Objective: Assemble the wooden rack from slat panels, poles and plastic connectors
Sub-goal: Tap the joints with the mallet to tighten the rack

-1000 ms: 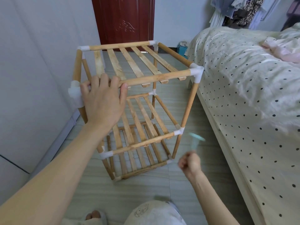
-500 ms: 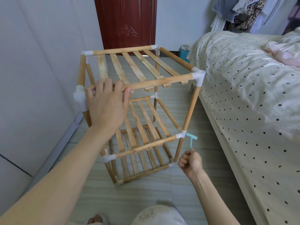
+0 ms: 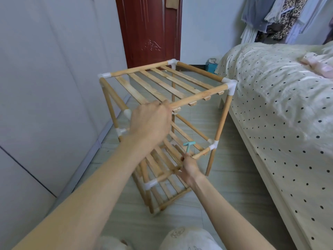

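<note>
the wooden rack (image 3: 180,109) stands on the pale tiled floor (image 3: 225,186) between a grey wall (image 3: 45,87) on the left and a bed with a dotted cream cover (image 3: 279,114) on the right, tilted so that its near top corner leans toward the camera. it has three tiers of slat panels joined by round poles and white plastic connectors (image 3: 231,86) at the corners. the left hand (image 3: 150,121) curls over the near top pole (image 3: 198,95), close to its left end, fingers wrapped round the wood, the forearm running down to the lower left of the view. the right hand (image 3: 189,166) is lower, in front of the middle tier, its fingers closed round the handle of a small teal t-shaped tool (image 3: 188,146) that points upward, the head of the tool lying just in front of the middle-tier front pole (image 3: 200,155); whether the tool touches the wood cannot be told. behind the rack a dark red door (image 3: 149,29) stands closed, and clothes (image 3: 281,17) hang at the upper right above the bed. a small teal box (image 3: 212,65) sits on the floor near the foot of the bed. the person's knee in light fabric (image 3: 187,239) shows at the bottom edge.
</note>
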The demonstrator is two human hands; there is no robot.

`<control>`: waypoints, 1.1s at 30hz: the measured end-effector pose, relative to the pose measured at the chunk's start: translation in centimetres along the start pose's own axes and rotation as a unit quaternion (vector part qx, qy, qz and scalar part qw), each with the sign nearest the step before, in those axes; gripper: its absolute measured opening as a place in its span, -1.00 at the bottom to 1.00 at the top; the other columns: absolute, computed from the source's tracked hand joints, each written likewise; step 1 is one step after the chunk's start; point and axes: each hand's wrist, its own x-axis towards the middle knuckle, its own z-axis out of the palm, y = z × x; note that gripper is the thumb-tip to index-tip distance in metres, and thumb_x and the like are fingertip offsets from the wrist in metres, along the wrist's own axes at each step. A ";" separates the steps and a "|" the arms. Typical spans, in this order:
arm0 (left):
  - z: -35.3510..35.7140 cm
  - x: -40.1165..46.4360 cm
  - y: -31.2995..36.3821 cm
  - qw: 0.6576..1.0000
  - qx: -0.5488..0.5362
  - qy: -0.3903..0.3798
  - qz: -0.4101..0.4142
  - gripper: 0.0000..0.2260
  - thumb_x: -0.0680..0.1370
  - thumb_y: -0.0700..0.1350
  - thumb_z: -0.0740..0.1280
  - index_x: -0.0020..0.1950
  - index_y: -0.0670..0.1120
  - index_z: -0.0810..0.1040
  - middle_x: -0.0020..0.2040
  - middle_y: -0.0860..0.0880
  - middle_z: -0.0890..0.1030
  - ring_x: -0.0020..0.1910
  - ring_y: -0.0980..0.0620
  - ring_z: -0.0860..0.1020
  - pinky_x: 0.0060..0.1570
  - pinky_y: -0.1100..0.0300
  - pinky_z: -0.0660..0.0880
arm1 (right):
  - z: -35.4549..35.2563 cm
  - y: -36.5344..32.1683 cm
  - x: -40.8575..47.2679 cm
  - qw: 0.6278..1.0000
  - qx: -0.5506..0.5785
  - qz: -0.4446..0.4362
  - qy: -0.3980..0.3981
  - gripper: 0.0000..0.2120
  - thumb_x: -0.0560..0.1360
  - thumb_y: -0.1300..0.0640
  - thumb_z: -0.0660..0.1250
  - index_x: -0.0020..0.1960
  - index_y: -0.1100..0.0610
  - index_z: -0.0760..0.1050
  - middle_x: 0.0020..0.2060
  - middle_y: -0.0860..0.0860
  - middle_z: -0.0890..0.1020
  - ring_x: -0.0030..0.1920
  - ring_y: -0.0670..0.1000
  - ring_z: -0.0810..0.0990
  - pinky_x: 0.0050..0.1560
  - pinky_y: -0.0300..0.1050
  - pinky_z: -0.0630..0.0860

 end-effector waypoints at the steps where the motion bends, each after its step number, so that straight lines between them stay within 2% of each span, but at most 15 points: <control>1: -0.6 0.0 -0.7 0.998 -0.054 -0.017 0.016 -0.68 0.66 -0.04 0.01 0.25 -0.04 0.49 -0.24 0.00 0.49 -0.31 -0.01 0.45 -0.36 0.15 0.31 | 0.4 -0.5 0.1 1.000 0.001 -0.009 0.003 -0.72 0.67 0.09 -0.05 0.30 0.13 0.29 0.29 0.07 0.26 0.36 0.12 0.23 0.37 0.18 0.23; 4: -1.8 0.2 -2.1 0.968 -0.238 -0.074 0.030 -0.70 0.65 -0.05 0.05 0.16 0.00 0.56 -0.36 0.03 0.49 -0.41 0.09 0.43 -0.41 0.24 0.32 | -0.3 -1.5 1.3 1.000 0.014 -0.018 0.020 -0.77 0.66 0.06 -0.05 0.20 0.12 0.27 0.35 0.09 0.27 0.46 0.13 0.16 0.45 0.15 0.15; 7: -1.7 0.2 -3.6 0.938 -0.338 -0.067 0.033 -0.71 0.65 -0.05 0.08 0.26 0.01 0.52 0.00 0.05 0.61 -0.06 0.13 0.53 -0.17 0.34 0.38 | -2.0 -1.2 1.8 0.999 0.001 -0.028 0.021 -0.70 0.67 0.10 -0.08 0.25 0.10 0.37 0.19 0.07 0.44 0.27 0.08 0.39 0.37 0.07 0.30; 10: 0.1 -0.5 -7.2 0.943 -0.318 -0.094 0.041 -0.65 0.64 0.03 0.07 0.34 -0.05 0.44 0.23 0.08 0.49 0.25 0.10 0.42 0.17 0.28 0.32 | -3.0 0.3 1.0 1.000 -0.011 0.001 0.002 -0.76 0.66 0.09 -0.04 -0.05 0.08 0.37 -0.14 0.04 0.44 -0.16 0.03 0.45 0.00 -0.02 0.44; 12: 1.5 -1.2 -8.9 0.967 -0.232 -0.092 0.048 -0.54 0.60 0.14 0.01 0.40 -0.04 0.37 0.30 0.06 0.41 0.38 0.01 0.29 0.33 0.11 0.18 | -3.6 1.4 0.3 1.000 -0.010 0.025 -0.006 -0.75 0.66 0.07 -0.03 -0.09 0.10 0.33 -0.09 0.07 0.46 -0.09 0.09 0.49 0.09 0.04 0.44; 13: 2.0 -1.4 -9.2 0.978 -0.186 -0.075 0.058 -0.52 0.59 0.17 -0.02 0.40 -0.02 0.38 0.27 0.02 0.44 0.35 -0.05 0.32 0.33 0.02 0.18 | -3.8 1.8 0.0 0.999 -0.002 0.031 -0.010 -0.72 0.67 0.06 -0.04 -0.13 0.11 0.33 -0.05 0.09 0.50 -0.02 0.11 0.51 0.17 0.07 0.42; 15: 2.1 -1.0 -8.5 0.991 -0.111 -0.039 0.060 -0.54 0.57 0.17 0.01 0.33 0.01 0.47 0.10 -0.04 0.53 0.17 -0.11 0.43 0.29 -0.08 0.21 | -4.4 2.3 -0.5 0.999 0.019 0.026 -0.011 -0.67 0.67 0.05 -0.06 -0.18 0.14 0.32 -0.04 0.15 0.56 -0.05 0.12 0.56 0.13 0.06 0.46; 16: 1.9 -0.7 -7.8 0.994 -0.093 -0.028 0.051 -0.56 0.55 0.17 0.06 0.29 0.02 0.51 0.04 -0.04 0.55 0.12 -0.11 0.45 0.30 -0.08 0.21 | -4.9 2.4 -0.9 1.000 0.018 0.018 0.000 -0.65 0.67 0.04 -0.06 -0.19 0.15 0.31 -0.08 0.17 0.58 -0.13 0.11 0.57 0.02 0.02 0.51; 18: 1.3 -0.2 -6.0 0.996 -0.077 -0.015 0.037 -0.58 0.52 0.19 0.10 0.23 0.04 0.56 -0.01 -0.03 0.55 0.07 -0.09 0.44 0.25 0.02 0.21 | -6.2 2.5 -1.3 0.999 0.001 -0.005 0.042 -0.64 0.67 0.03 -0.07 -0.22 0.15 0.28 -0.35 0.12 0.53 -0.40 0.04 0.47 -0.31 -0.11 0.47; 19: 1.2 -0.1 -5.1 0.996 -0.078 -0.011 0.030 -0.56 0.51 0.21 0.09 0.21 0.05 0.57 -0.03 -0.02 0.55 0.06 -0.08 0.43 0.18 0.05 0.23 | -7.1 2.4 -1.5 0.997 -0.005 -0.020 0.068 -0.64 0.67 0.02 -0.07 -0.23 0.14 0.27 -0.49 0.04 0.42 -0.52 -0.02 0.34 -0.47 -0.18 0.34; 21: 1.6 0.1 -2.8 0.997 -0.076 0.001 0.029 -0.51 0.50 0.26 0.03 0.17 0.05 0.59 -0.06 -0.03 0.55 0.02 -0.09 0.41 0.01 0.05 0.26 | -9.0 2.0 -1.8 0.993 -0.007 -0.044 0.107 -0.66 0.66 0.02 -0.06 -0.20 0.13 0.27 -0.61 -0.08 0.23 -0.64 -0.10 0.15 -0.61 -0.30 0.11; 24: 1.8 0.6 0.4 0.997 -0.063 0.010 0.030 -0.45 0.51 0.28 -0.06 0.16 0.04 0.59 -0.05 -0.07 0.58 0.02 -0.13 0.40 -0.10 0.06 0.20 | -11.6 1.7 -2.4 0.990 -0.033 -0.059 0.127 -0.69 0.66 0.05 -0.03 -0.15 0.17 0.32 -0.62 -0.10 0.17 -0.66 -0.13 0.09 -0.63 -0.34 0.04; 26: 2.4 1.1 1.5 0.999 -0.045 -0.020 0.014 -0.54 0.57 0.21 -0.05 0.23 0.05 0.50 0.04 -0.07 0.56 0.07 -0.12 0.39 -0.03 0.04 0.21 | -13.2 1.5 -2.9 0.987 -0.055 -0.075 0.133 -0.71 0.65 0.06 0.02 -0.13 0.19 0.34 -0.60 -0.10 0.16 -0.66 -0.13 0.10 -0.63 -0.34 0.05; 30: 3.5 1.0 2.7 0.999 -0.044 0.014 0.023 -0.66 0.64 0.01 0.00 0.27 -0.05 0.44 0.08 -0.10 0.54 0.06 -0.13 0.43 0.02 0.02 0.22 | -15.6 1.6 -3.0 0.974 -0.134 -0.088 0.159 -0.74 0.65 0.12 0.03 -0.14 0.21 0.35 -0.60 -0.07 0.18 -0.66 -0.12 0.11 -0.62 -0.35 0.06; 33: 3.9 1.4 2.7 0.999 -0.045 0.016 0.017 -0.70 0.65 -0.02 0.03 0.29 -0.05 0.42 0.07 -0.09 0.52 0.05 -0.13 0.43 0.00 0.03 0.21 | -16.5 0.5 -2.2 0.968 -0.163 -0.079 0.173 -0.68 0.65 0.12 0.02 -0.22 0.19 0.35 -0.65 -0.09 0.19 -0.70 -0.13 0.12 -0.63 -0.40 0.06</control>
